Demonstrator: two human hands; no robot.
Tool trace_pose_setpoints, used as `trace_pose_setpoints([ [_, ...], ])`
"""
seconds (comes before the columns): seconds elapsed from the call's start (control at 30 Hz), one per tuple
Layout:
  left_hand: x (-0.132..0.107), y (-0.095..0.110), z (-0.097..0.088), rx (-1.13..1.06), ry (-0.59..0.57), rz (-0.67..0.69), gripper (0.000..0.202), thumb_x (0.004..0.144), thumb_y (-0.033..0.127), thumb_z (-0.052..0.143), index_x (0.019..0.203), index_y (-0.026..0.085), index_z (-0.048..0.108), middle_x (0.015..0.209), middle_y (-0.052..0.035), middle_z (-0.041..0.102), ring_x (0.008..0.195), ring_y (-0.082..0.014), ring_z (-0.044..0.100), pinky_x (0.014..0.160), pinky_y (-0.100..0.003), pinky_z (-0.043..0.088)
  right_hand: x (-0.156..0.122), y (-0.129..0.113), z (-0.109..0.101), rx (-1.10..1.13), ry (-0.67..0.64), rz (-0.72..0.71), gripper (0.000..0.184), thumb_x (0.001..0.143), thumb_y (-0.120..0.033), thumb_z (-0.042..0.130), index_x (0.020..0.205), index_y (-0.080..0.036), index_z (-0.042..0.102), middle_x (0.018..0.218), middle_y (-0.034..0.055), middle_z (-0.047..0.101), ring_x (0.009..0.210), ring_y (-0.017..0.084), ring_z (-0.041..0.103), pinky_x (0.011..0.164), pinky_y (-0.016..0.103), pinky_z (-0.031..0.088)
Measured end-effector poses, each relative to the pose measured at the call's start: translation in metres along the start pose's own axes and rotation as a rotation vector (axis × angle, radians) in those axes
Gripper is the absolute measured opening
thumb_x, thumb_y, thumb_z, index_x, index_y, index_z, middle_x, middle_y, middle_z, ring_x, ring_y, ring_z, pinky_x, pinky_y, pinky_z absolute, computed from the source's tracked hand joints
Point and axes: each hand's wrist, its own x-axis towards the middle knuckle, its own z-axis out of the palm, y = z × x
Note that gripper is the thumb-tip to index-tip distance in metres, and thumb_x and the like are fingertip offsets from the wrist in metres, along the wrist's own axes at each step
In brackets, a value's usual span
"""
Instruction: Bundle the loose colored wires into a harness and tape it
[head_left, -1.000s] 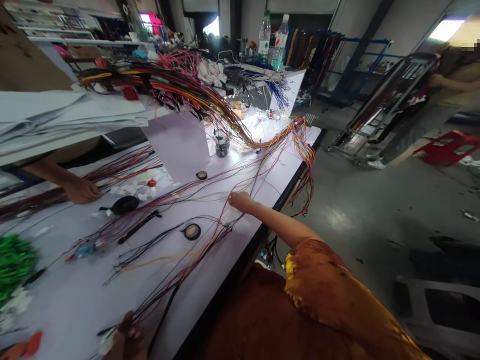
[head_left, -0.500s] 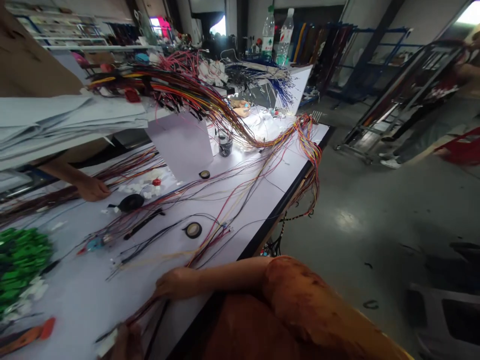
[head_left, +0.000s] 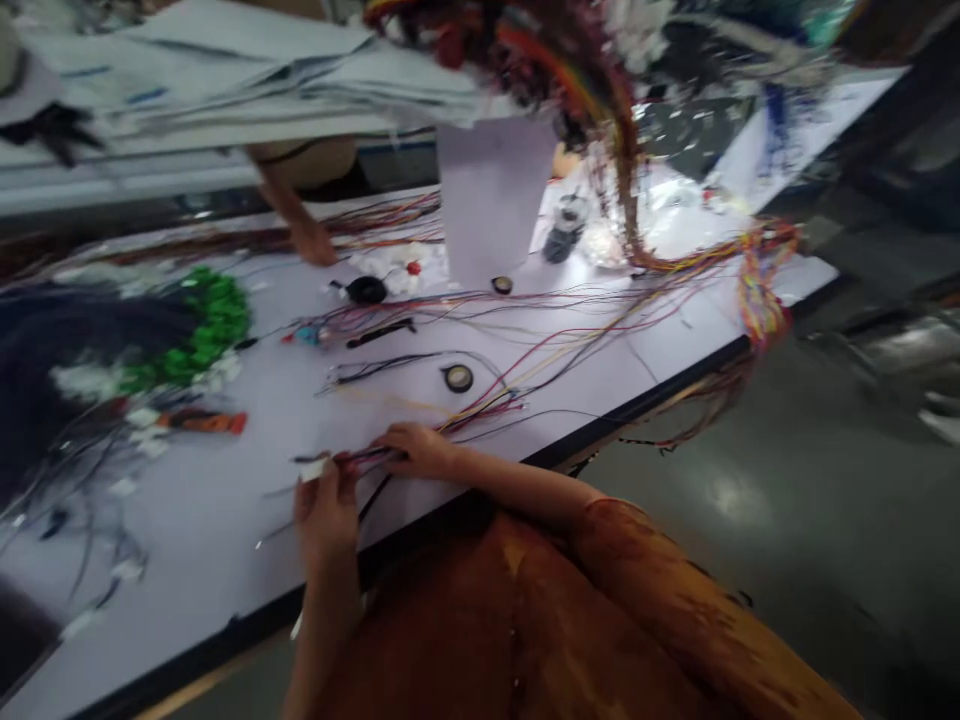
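At the near side of the white table (head_left: 525, 355), my left hand (head_left: 326, 510) pinches a small white piece (head_left: 313, 469), perhaps a connector, together with the ends of a wire bundle (head_left: 366, 458). My right hand (head_left: 416, 450) is closed around the same dark red and black wires, a short way to the right. From there the wires run on to the right across the table. Beyond my right hand lies a roll of black tape (head_left: 458, 378). A tool with orange handles (head_left: 202, 422) rests to the left of my hands.
Green connectors (head_left: 214, 325) are heaped at the left. A second tape roll (head_left: 502, 285) and a black round object (head_left: 367, 290) lie farther back. Another person's hand (head_left: 313, 243) rests across the table. Thick wire bundles (head_left: 761, 270) hang over the right edge. Paper sheets (head_left: 247, 75) cover a raised shelf.
The view has swung left and down, so the table and my hands appear farther right and higher. Both hands still hold the wires. The other person's hand remains across the table.
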Motion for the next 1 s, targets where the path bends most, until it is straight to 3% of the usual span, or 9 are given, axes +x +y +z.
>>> trace_pose_setpoints([
  [0.1,-0.008,-0.007,0.009,-0.203,0.211,-0.091,0.042,0.069,0.046,0.085,0.096,0.02,0.064,0.082,0.0031,0.07,0.061,-0.0054,0.062,0.063,-0.017,0.053,0.003,0.016,0.02,0.075,0.089,-0.081,0.034,0.092,-0.033,0.068,0.118,-0.01,0.066,0.107,0.0146,0.067,0.1,0.022,0.064,0.094,0.037,0.054],
  [0.2,-0.01,-0.008,0.008,-0.306,0.176,-0.139,0.051,0.059,0.045,0.092,0.093,0.018,0.065,0.077,0.0032,0.072,0.054,-0.0048,0.06,0.057,-0.016,0.053,0.002,0.026,0.019,0.179,0.202,-0.08,0.027,0.097,-0.034,0.06,0.113,-0.014,0.066,0.101,0.01,0.067,0.091,0.018,0.064,0.085,0.032,0.054],
  [0.3,0.001,-0.003,0.0,-0.3,0.082,-0.202,0.053,0.057,0.045,0.094,0.094,0.017,0.067,0.074,0.0014,0.073,0.054,-0.0055,0.062,0.056,-0.016,0.053,0.001,0.038,-0.011,0.11,0.369,0.042,0.02,0.098,-0.03,0.05,0.104,-0.017,0.066,0.094,0.0068,0.067,0.085,0.017,0.063,0.083,0.032,0.052],
  [0.4,0.014,0.002,-0.003,-0.287,0.029,-0.236,0.052,0.06,0.042,0.093,0.098,0.017,0.068,0.075,0.0003,0.075,0.055,-0.0057,0.064,0.058,-0.017,0.054,-0.004,0.055,-0.061,-0.173,0.545,0.357,0.015,0.093,-0.029,0.054,0.1,-0.018,0.063,0.1,0.0096,0.065,0.091,0.021,0.06,0.086,0.036,0.05],
  [0.53,0.02,0.002,-0.003,-0.288,0.017,-0.274,0.048,0.059,0.042,0.093,0.091,0.017,0.066,0.08,-0.0012,0.076,0.055,-0.0061,0.064,0.056,-0.018,0.054,-0.008,0.072,-0.099,-0.383,0.378,0.748,0.015,0.081,-0.026,0.063,0.094,-0.018,0.06,0.101,0.012,0.062,0.088,0.024,0.057,0.079,0.037,0.047],
  [0.63,0.019,-0.001,-0.004,-0.263,0.001,-0.265,0.044,0.065,0.043,0.089,0.093,0.017,0.066,0.086,-0.0015,0.076,0.057,-0.0066,0.066,0.058,-0.019,0.055,0.002,0.055,-0.088,-0.253,0.357,0.645,0.014,0.081,-0.021,0.057,0.094,-0.02,0.056,0.086,0.005,0.06,0.076,0.019,0.053,0.073,0.033,0.043],
  [0.77,0.017,0.002,-0.005,-0.259,0.014,-0.249,0.045,0.065,0.043,0.089,0.094,0.018,0.066,0.077,0.0004,0.074,0.058,-0.0084,0.067,0.06,-0.021,0.056,0.03,0.005,-0.055,0.347,0.122,0.497,0.017,0.083,-0.028,0.057,0.098,-0.021,0.052,0.074,-0.0041,0.054,0.06,0.011,0.047,0.056,0.024,0.039],
  [0.87,0.017,0.008,-0.005,-0.249,-0.016,-0.224,0.045,0.065,0.042,0.089,0.095,0.017,0.067,0.078,-0.0007,0.075,0.057,-0.0093,0.068,0.059,-0.022,0.056,0.049,-0.019,-0.038,0.679,-0.034,0.528,0.016,0.086,-0.031,0.057,0.099,-0.021,0.055,0.07,-0.0072,0.05,0.05,0.006,0.038,0.043,0.018,0.03],
  [1.0,0.018,0.018,-0.011,-0.172,-0.122,-0.214,0.039,0.069,0.041,0.088,0.093,0.015,0.071,0.081,-0.0027,0.075,0.061,-0.0094,0.069,0.061,-0.021,0.057,0.06,-0.02,-0.028,0.839,-0.07,0.569,0.012,0.091,-0.031,0.058,0.088,-0.02,0.053,0.065,-0.0084,0.049,0.039,0.002,0.028,0.036,0.016,0.02],
])
